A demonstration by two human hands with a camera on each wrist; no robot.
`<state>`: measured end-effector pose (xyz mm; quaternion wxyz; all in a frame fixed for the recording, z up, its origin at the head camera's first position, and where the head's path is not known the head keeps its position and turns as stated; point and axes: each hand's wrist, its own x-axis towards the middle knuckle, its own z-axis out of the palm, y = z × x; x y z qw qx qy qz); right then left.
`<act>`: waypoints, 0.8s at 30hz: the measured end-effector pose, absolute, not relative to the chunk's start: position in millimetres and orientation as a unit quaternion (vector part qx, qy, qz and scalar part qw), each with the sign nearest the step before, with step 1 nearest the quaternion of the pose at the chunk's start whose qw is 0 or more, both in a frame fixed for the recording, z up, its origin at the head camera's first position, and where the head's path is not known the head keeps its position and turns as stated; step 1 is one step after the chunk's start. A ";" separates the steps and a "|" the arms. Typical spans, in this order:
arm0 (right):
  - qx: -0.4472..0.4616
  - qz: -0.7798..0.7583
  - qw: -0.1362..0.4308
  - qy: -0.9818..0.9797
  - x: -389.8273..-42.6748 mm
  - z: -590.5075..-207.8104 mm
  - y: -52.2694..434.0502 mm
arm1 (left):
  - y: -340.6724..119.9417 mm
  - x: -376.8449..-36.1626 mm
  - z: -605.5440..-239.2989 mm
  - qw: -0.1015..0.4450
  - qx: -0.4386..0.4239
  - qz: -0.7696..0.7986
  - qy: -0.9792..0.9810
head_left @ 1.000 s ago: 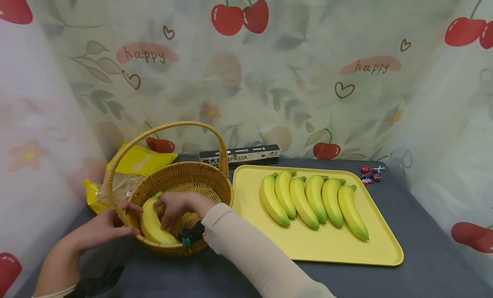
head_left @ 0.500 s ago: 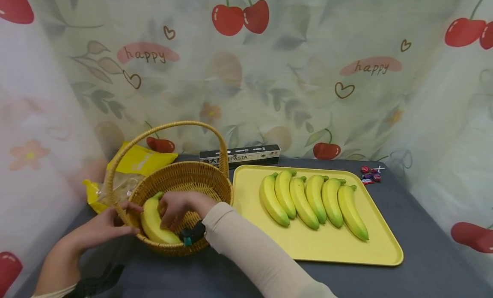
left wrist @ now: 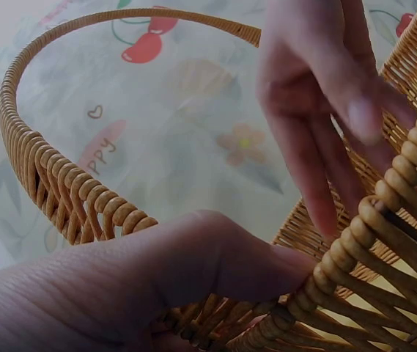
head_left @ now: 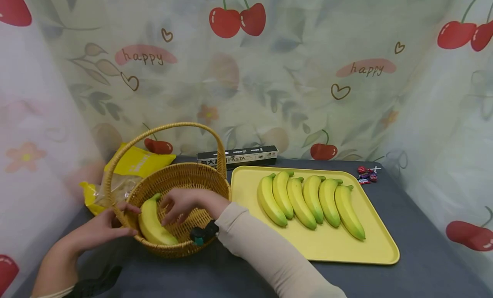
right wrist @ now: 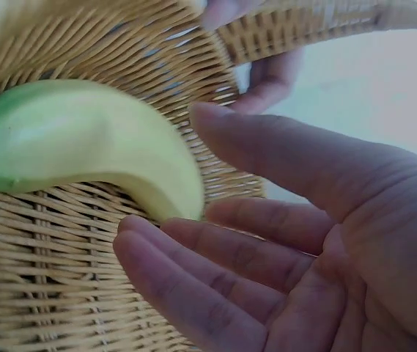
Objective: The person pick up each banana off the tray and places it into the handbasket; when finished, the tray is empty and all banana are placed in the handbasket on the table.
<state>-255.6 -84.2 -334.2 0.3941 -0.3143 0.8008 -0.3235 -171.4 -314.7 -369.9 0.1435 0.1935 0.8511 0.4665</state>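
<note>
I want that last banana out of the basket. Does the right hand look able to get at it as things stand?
Probably yes: the right hand is open inside the basket, right beside the banana, with nothing lying over it. The left hand holds the rim.

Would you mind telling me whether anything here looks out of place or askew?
Nothing looks damaged or spilled. One banana lies alone in the wicker basket, while six bananas sit in a neat row on the yellow tray. The yellow bag behind the basket looks crumpled.
</note>
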 end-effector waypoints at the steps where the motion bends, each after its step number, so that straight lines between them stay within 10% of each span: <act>1: -0.325 -0.322 0.389 0.799 -255.5 -332.7 -80.0 | -314.7 -171.4 -370.1 0.140 0.192 0.464 0.853; 24: -0.325 -0.556 0.207 0.736 -247.4 -333.7 73.1 | -315.3 -170.0 -366.7 0.140 0.199 0.465 0.851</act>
